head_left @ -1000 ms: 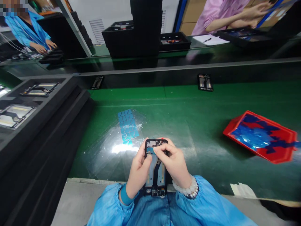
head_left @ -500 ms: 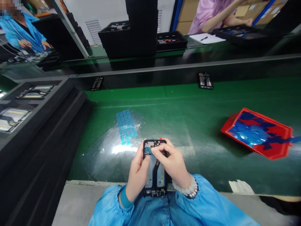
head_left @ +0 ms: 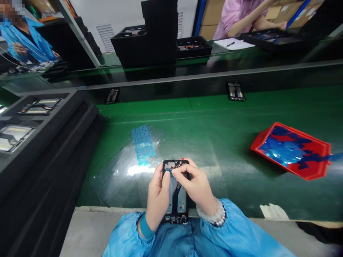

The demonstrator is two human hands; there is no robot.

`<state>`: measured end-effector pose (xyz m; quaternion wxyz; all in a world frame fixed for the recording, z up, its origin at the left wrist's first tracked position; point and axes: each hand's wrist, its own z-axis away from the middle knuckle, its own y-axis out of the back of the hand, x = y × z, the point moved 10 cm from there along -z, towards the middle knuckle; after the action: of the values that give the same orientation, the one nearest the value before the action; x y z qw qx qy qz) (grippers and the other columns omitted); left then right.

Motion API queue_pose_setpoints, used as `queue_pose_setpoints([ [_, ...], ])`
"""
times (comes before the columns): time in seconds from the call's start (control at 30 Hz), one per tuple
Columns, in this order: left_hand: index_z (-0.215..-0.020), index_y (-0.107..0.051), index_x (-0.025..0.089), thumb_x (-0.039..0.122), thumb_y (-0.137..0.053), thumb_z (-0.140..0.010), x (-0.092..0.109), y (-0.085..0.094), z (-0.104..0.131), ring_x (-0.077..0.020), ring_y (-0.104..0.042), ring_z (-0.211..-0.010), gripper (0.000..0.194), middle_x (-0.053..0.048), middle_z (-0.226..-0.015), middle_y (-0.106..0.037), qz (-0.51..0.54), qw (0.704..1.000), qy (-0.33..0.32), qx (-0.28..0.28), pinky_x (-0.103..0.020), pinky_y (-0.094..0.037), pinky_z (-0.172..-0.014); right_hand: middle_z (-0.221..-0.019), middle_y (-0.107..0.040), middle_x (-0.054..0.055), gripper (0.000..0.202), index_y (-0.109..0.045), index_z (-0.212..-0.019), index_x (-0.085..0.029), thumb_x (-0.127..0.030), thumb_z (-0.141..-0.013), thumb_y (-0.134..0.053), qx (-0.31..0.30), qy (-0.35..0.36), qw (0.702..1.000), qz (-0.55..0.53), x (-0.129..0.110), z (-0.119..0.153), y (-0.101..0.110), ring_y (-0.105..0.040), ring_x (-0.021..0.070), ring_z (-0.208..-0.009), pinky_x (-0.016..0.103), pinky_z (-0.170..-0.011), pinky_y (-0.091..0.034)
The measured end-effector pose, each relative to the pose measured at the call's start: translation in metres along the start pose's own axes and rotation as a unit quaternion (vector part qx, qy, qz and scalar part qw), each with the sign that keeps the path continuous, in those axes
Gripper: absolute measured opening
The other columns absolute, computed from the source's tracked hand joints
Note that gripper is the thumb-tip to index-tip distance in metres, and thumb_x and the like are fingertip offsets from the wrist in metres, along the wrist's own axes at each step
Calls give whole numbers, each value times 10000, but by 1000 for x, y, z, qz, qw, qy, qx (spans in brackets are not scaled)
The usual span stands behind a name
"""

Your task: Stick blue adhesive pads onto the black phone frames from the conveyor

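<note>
An opened smartphone, its inner side up with a dark flex cable, is held upright near my lap at the bench edge. My left hand is closed around its left side, with the thumb pressing on a small blue film piece near the top. My right hand pinches thumb and forefinger together at the right end of that film; what lies between the fingertips is hidden. Its other fingers rest at the phone's upper right edge. Beyond lies a sheet of blue stickers on clear plastic.
At right sits a red bin with blue film scraps. Stacked black foam trays with phone parts stand at left. Two phone assemblies, one left and one right, lie along the back ledge. Two people work across the bench.
My left thumb has moved up the phone onto the blue film piece. My right hand keeps its pinch in nearly the same place.
</note>
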<state>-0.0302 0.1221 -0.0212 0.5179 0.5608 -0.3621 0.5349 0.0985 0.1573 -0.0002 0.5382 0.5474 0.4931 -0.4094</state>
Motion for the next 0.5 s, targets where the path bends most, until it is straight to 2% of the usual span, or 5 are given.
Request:
queue_pose_setpoints([
  [0.13, -1079, -558, 197, 239, -442, -879, 3, -1, 0, -164, -624, -1010, 236, -42, -1065, -676, 22, 1000, -3, 14, -272, -473, -883, -780, -592, 33, 153, -649, -611, -189, -231, -753, -611, 6, 14, 1000, 11, -1, 2, 1, -578, 153, -749, 262, -694, -475],
  [0.2, -1062, -557, 196, 243, -448, -876, 3, 0, 1, -168, -633, -984, 221, -44, -1039, -680, 31, 999, -6, 22, -277, -479, -865, -849, -606, 48, 138, -659, -638, -195, -235, -762, -612, 6, 28, 999, 27, -3, 3, 3, -590, 170, -820, 286, -745, -479],
  [0.33, -1048, -554, 193, 291, -470, -871, 2, 0, 2, -180, -637, -960, 219, -46, -1010, -679, 59, 998, -3, 28, -291, -482, -845, -1060, -594, 84, 116, -687, -720, -218, -254, -792, -604, 5, 97, 990, 100, -14, 5, 5, -548, 229, -1032, 389, -883, -437],
  [0.4, -1051, -553, 196, 310, -474, -873, 1, -1, 3, -181, -629, -967, 226, -44, -1016, -673, 69, 997, 2, 25, -292, -478, -849, -1099, -583, 90, 104, -687, -745, -225, -244, -798, -600, 11, 134, 981, 137, -20, 7, 6, -529, 244, -1066, 424, -892, -429],
  [0.5, -1058, -551, 193, 320, -475, -876, 1, -1, 4, -180, -622, -971, 235, -47, -1021, -666, 71, 997, 5, 26, -289, -475, -850, -1087, -583, 97, 110, -668, -756, -214, -201, -808, -572, 25, 163, 974, 153, -27, 10, 6, -545, 234, -1046, 413, -863, -457],
])
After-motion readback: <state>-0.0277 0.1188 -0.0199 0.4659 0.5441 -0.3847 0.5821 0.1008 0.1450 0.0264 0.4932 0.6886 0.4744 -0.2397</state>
